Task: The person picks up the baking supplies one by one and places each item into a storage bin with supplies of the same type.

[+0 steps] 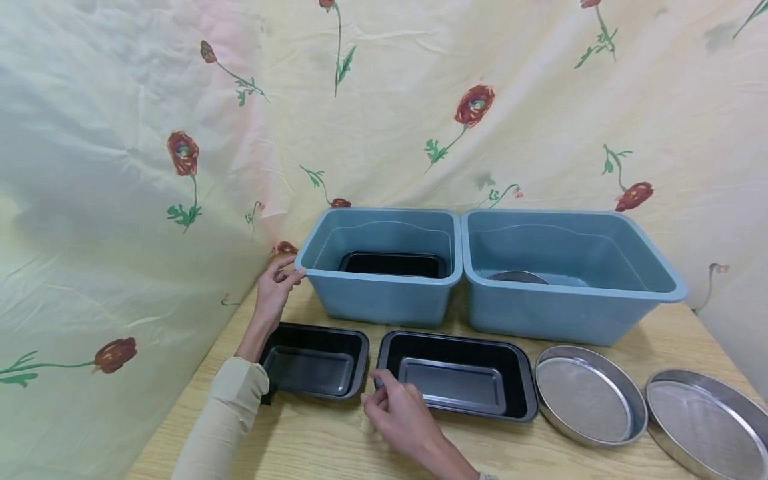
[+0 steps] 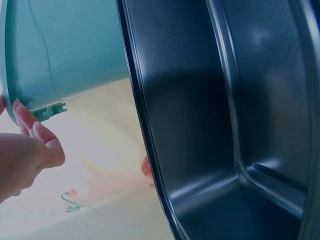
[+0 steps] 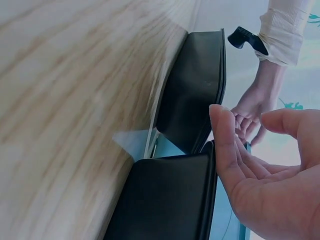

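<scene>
A pale cream, ribbed long sleeve (image 1: pixel 225 413) covers the left forearm down to the wrist with a black strap-mounted device (image 3: pixel 247 37) at its cuff, while both hands are bare, the left hand (image 1: pixel 273 290) at ten o'clock from the right hand (image 1: pixel 402 417)

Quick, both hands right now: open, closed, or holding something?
Left hand: open, fingertips touching the left blue bin at its corner rim.
Right hand: open, fingers at the rim of the middle black pan, gripping nothing.

Soft, even indoor light; wrist views blurred up close

The head view is bright and sharp, bowed at its edges, with faint shadows under the blue bins (image 1: pixel 384 267). Both wrist views look cooler; the worktop (image 3: pixel 60 100) smears nearby, and pale sheen streaks the dark pan (image 2: pixel 225 125).
</scene>
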`<state>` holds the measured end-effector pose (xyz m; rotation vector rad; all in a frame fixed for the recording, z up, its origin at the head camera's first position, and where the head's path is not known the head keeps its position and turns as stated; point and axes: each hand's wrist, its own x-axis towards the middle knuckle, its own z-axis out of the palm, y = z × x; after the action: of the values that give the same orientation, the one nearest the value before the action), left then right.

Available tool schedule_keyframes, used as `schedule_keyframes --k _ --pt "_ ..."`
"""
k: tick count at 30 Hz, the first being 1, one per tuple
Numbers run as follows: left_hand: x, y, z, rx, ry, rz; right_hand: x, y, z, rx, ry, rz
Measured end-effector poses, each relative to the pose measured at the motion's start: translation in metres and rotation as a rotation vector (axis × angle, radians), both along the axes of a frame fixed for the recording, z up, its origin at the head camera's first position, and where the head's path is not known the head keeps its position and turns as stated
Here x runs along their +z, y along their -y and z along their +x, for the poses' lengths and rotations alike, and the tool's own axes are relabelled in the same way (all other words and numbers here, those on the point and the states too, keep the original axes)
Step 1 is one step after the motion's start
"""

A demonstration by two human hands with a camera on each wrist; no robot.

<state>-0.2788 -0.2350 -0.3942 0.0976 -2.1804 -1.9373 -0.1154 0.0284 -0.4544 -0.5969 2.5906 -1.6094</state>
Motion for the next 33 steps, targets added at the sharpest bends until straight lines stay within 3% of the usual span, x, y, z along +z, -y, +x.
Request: schedule_keyframes --k 33 --pt "-0.002 -0.001 -0.001 0.004 -0.005 0.019 -0.007 0.027 0.002 -0.111 0.022 0.074"
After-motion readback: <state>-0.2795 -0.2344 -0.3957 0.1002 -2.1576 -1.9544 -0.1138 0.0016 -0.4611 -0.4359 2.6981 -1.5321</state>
